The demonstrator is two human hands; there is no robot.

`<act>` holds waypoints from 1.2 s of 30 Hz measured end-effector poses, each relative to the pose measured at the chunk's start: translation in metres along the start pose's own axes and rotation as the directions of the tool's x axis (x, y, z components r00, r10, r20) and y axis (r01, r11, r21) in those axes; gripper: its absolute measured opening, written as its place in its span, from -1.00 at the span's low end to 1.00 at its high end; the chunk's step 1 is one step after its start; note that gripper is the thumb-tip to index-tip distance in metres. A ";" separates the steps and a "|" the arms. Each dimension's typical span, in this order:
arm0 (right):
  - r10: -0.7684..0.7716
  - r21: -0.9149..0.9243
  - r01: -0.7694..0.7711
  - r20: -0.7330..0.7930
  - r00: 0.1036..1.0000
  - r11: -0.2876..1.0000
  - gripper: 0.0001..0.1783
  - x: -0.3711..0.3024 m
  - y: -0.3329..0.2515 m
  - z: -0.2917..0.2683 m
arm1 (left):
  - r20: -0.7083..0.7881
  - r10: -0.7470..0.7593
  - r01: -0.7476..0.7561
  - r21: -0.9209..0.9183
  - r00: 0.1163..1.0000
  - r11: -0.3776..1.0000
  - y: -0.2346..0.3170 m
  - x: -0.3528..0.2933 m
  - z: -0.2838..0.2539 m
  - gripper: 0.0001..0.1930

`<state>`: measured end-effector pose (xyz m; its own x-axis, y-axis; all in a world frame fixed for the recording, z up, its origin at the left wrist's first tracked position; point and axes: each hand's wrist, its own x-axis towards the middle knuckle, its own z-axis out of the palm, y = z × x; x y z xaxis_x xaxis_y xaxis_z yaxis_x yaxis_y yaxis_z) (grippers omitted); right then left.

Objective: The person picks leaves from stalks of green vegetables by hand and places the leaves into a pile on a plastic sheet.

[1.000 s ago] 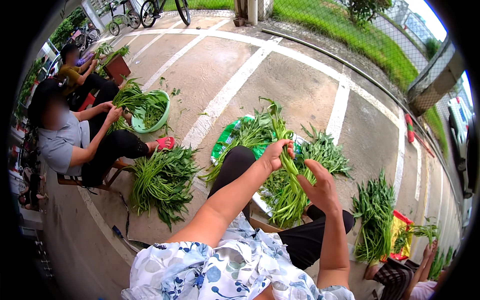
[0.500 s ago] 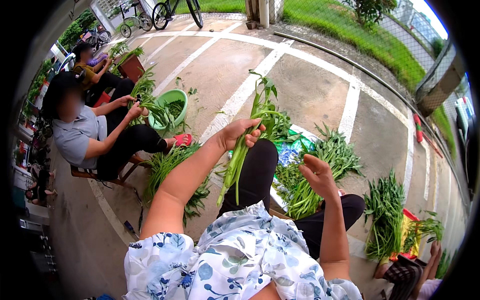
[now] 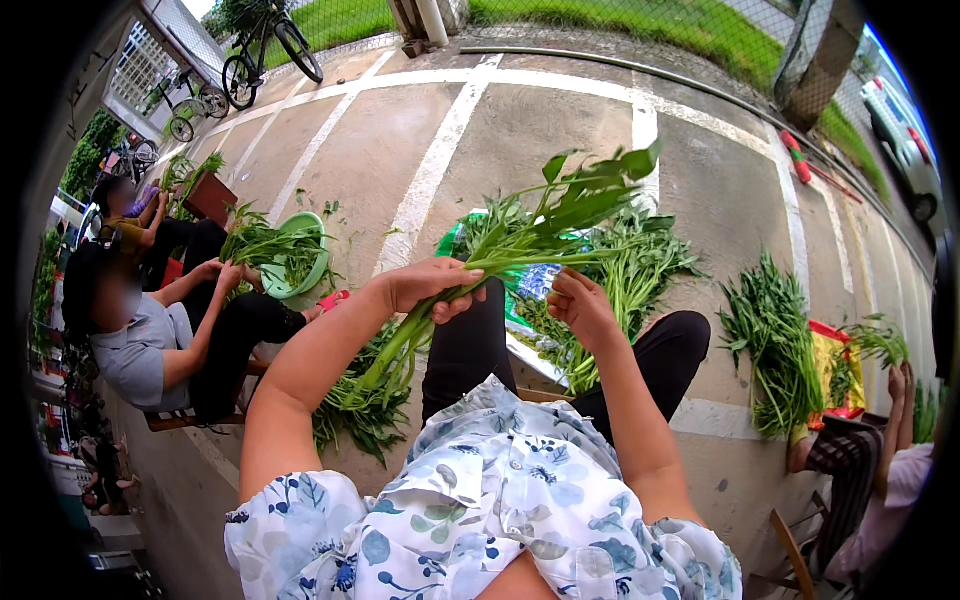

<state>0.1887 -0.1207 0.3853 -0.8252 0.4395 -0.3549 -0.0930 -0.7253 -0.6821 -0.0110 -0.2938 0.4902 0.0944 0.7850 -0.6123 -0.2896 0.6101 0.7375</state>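
My left hand is closed around a bunch of water spinach. Its pale stem ends slant down toward my left forearm, while the leafy tops fan out up and to the right. Just below those leaves is my right hand, its thumb and fingers bent together in a pinch by a thin stem. Whatever lies between those fingertips is too small to make out. A heap of water spinach lies beyond my right hand on a printed sheet. Another pile of greens rests on the ground below my left forearm.
To the left, a seated person handles greens beside a green basin; another sits farther back. More stalks lie at right next to a red and yellow bag, where a third person's hands hold greens. Bicycles stand far off.
The bunch in my left hand has swung from nearly upright to leaning right, its leaves now above my right hand. My right hand has moved left and up, its fingers drawing together. The view has shifted.
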 end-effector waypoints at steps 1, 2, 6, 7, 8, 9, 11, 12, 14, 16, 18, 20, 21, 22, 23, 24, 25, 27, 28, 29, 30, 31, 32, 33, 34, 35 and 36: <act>0.018 -0.058 -0.023 -0.082 0.996 0.998 -0.69 -0.001 0.005 -0.013 | -0.047 -0.132 0.131 -0.016 0.990 0.991 -0.016 0.004 -0.009 -0.68; 0.063 -0.106 -0.075 -0.109 0.992 0.992 -0.74 -0.002 0.013 -0.030 | -0.062 -0.198 0.197 -0.015 0.978 0.980 -0.034 0.004 -0.018 -0.69; 0.126 -0.123 -0.159 -0.241 0.962 0.980 -0.48 -0.018 0.052 -0.065 | -0.090 -0.344 0.336 -0.088 0.935 0.938 -0.101 -0.008 -0.040 -0.71; 0.142 -0.126 -0.182 -0.274 0.951 0.975 -0.46 -0.021 0.055 -0.071 | -0.095 -0.334 0.324 -0.099 0.938 0.941 -0.105 -0.011 -0.041 -0.72; 0.158 -0.129 -0.206 -0.306 0.939 0.970 -0.44 -0.024 0.057 -0.075 | -0.101 -0.323 0.312 -0.111 0.941 0.944 -0.111 -0.015 -0.041 -0.72; 0.142 -0.147 -0.197 -0.319 0.937 0.969 -0.46 -0.025 0.062 -0.079 | -0.093 -0.307 0.295 -0.118 0.947 0.948 -0.117 -0.019 -0.041 -0.73; 0.117 -0.194 -0.182 -0.307 0.945 0.964 -0.46 -0.023 0.056 -0.079 | -0.113 -0.303 0.290 -0.117 0.946 0.950 -0.120 -0.028 -0.043 -0.73; 0.104 -0.220 -0.179 -0.314 0.944 0.959 -0.46 -0.023 0.056 -0.078 | -0.123 -0.301 0.288 -0.116 0.946 0.951 -0.122 -0.034 -0.044 -0.73; 0.084 -0.262 -0.176 -0.326 0.942 0.949 -0.45 -0.021 0.055 -0.081 | -0.179 -0.332 0.320 -0.091 0.926 0.943 -0.123 -0.048 -0.046 -0.74; 0.056 -0.319 -0.163 -0.319 0.946 0.934 -0.45 -0.020 0.059 -0.088 | -0.234 -0.343 0.341 -0.049 0.910 0.939 -0.127 -0.058 -0.051 -0.75; 0.021 -0.389 -0.139 -0.294 0.956 0.911 -0.45 -0.018 0.063 -0.095 | -0.277 -0.325 0.333 -0.019 0.904 0.943 -0.133 -0.066 -0.057 -0.76; -0.008 -0.439 -0.122 -0.282 0.959 0.890 -0.48 -0.016 0.065 -0.091 | -0.302 -0.319 0.329 -0.017 0.899 0.944 -0.144 -0.070 -0.062 -0.76; -0.007 -0.446 -0.118 -0.268 0.963 0.887 -0.48 -0.014 0.066 -0.089 | -0.307 -0.325 0.336 -0.015 0.895 0.942 -0.149 -0.072 -0.063 -0.77; -0.005 -0.456 -0.116 -0.255 0.967 0.883 -0.48 -0.012 0.067 -0.087 | -0.312 -0.326 0.337 -0.018 0.892 0.941 -0.153 -0.072 -0.063 -0.78; -0.025 -0.460 -0.106 -0.269 0.963 0.881 -0.49 -0.010 0.070 -0.085 | -0.318 -0.327 0.338 -0.021 0.890 0.941 -0.156 -0.073 -0.062 -0.79; -0.038 -0.447 -0.102 -0.294 0.955 0.889 -0.49 -0.009 0.070 -0.084 | -0.323 -0.328 0.339 -0.025 0.887 0.940 -0.157 -0.072 -0.061 -0.81; -0.047 -0.434 -0.100 -0.315 0.948 0.895 -0.50 -0.008 0.070 -0.083 | -0.337 -0.335 0.343 -0.035 0.880 0.939 -0.157 -0.073 -0.058 -0.82; -0.107 -0.434 -0.079 -0.386 0.916 0.897 -0.64 -0.006 0.069 -0.081 | -0.354 -0.325 0.335 -0.034 0.877 0.942 -0.157 -0.074 -0.058 -0.82; -0.111 -0.399 -0.062 -0.395 0.912 0.915 -0.64 -0.004 0.069 -0.084 | -0.364 -0.320 0.332 -0.031 0.875 0.943 -0.157 -0.075 -0.058 -0.82; -0.115 -0.363 -0.044 -0.405 0.907 0.931 -0.64 -0.002 0.069 -0.091 | -0.360 -0.294 0.309 -0.017 0.885 0.951 -0.160 -0.076 -0.062 -0.82; -0.119 -0.327 -0.026 -0.415 0.902 0.945 -0.65 -0.001 0.070 -0.097 | -0.367 -0.292 0.305 -0.023 0.883 0.952 -0.162 -0.078 -0.062 -0.82; -0.133 -0.296 0.008 -0.403 0.905 0.955 -0.78 -0.003 0.067 -0.094 | -0.374 -0.290 0.302 -0.029 0.881 0.953 -0.162 -0.080 -0.063 -0.82; -0.111 -0.290 -0.009 -0.394 0.912 0.957 -0.81 -0.003 0.068 -0.095 | -0.381 -0.288 0.299 -0.034 0.878 0.954 -0.163 -0.081 -0.063 -0.82; -0.089 -0.285 -0.027 -0.385 0.919 0.958 -0.82 -0.002 0.069 -0.097 | -0.385 -0.287 0.299 -0.031 0.877 0.954 -0.167 -0.083 -0.066 -0.82; -0.070 -0.279 -0.041 -0.376 0.924 0.959 -0.82 -0.001 0.069 -0.097 | -0.389 -0.284 0.299 -0.025 0.876 0.954 -0.169 -0.083 -0.068 -0.82; -0.002 -0.220 -0.091 -0.392 0.920 0.971 -0.81 -0.001 0.069 -0.095 | -0.394 -0.281 0.299 -0.018 0.875 0.954 -0.171 -0.084 -0.069 -0.82; 0.066 -0.159 -0.141 -0.403 0.913 0.977 -0.80 0.000 0.070 -0.093 | -0.399 -0.289 0.305 -0.024 0.870 0.952 -0.173 -0.084 -0.070 -0.82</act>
<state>0.2342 -0.1224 0.2785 -0.5345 0.5669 -0.6268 0.1143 -0.6864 -0.7182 -0.0353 -0.4727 0.3946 -0.2144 0.4641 -0.8594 -0.2697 0.8176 0.5088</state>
